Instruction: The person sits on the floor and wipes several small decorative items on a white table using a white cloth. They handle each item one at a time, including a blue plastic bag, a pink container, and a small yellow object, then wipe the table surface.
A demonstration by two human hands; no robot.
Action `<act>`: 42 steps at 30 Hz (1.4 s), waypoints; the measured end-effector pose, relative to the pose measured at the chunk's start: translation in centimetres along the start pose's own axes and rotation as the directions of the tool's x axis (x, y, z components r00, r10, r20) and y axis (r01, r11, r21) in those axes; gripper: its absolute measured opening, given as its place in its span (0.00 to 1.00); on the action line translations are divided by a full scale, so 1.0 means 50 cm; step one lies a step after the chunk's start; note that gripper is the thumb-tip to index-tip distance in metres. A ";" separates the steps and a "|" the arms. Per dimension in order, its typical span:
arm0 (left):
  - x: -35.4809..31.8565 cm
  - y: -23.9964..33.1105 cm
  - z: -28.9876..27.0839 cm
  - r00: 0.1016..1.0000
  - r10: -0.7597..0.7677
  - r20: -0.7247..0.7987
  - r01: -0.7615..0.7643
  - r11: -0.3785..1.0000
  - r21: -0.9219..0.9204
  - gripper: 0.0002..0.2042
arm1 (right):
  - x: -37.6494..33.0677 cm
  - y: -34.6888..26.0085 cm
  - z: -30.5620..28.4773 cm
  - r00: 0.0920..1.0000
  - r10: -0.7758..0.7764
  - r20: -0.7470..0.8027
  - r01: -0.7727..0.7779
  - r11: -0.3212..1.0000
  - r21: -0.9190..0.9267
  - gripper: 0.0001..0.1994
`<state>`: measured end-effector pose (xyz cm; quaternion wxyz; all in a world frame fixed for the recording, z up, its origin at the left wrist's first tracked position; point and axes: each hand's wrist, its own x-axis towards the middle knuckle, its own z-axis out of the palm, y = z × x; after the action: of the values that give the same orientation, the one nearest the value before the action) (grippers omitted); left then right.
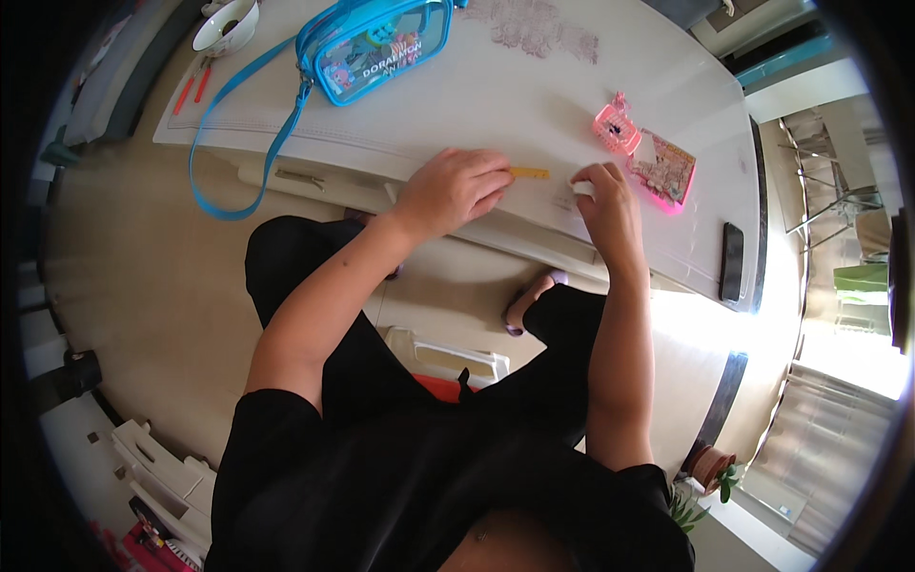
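My left hand (pixel 462 191) is over the front part of the white table, its fingers closed on one end of a narrow yellow strip (pixel 531 173). The strip's free end points right, toward my other hand. A short gap away, my right hand (pixel 611 205) has its thumb and fingers curled together in a pinch. A small whitish bit (pixel 579 187) shows at those fingertips, too small to name. Just left of them a pale, small flat piece (pixel 562 199) lies on the tabletop. Beyond my right hand are a small pink basket (pixel 617 130) and a pink-edged packet (pixel 661 170).
A clear bag with blue trim (pixel 386 52) lies at the far left, its blue strap (pixel 197 162) hanging past the table edge. Nearby are red-handled scissors (pixel 193 88) and a white bowl (pixel 227 27). A black phone (pixel 731 262) rests at the right edge.
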<state>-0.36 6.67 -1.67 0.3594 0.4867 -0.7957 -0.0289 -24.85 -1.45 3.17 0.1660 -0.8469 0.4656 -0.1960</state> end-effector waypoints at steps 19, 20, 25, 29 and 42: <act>0.001 0.010 0.010 0.995 0.036 -0.091 -0.035 0.999 0.008 0.15 | 0.051 -0.062 0.063 0.994 -0.108 -0.034 0.110 0.990 0.086 0.13; 0.000 0.011 0.010 0.996 0.034 -0.086 -0.034 0.999 0.007 0.15 | 0.052 -0.050 0.059 0.996 -0.082 -0.039 0.085 0.994 0.071 0.12; 0.008 0.017 0.023 0.998 0.025 -0.057 -0.026 1.000 -0.008 0.17 | 0.049 0.013 0.029 0.992 0.001 -0.129 -0.001 1.000 0.001 0.13; 0.021 0.060 0.032 0.999 -0.035 -0.018 0.033 0.997 -0.070 0.20 | 0.023 0.025 0.009 0.992 0.054 -0.114 -0.050 0.998 0.039 0.14; 0.111 0.002 0.035 0.956 0.096 0.278 -0.066 0.991 -0.114 0.17 | -0.002 0.033 -0.017 0.987 0.085 -0.136 -0.068 0.990 0.125 0.13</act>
<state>-2.98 1.77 0.10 0.2678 0.4251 -0.8556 -0.1246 -26.50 -2.29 3.16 0.1909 -0.8010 0.4955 -0.2765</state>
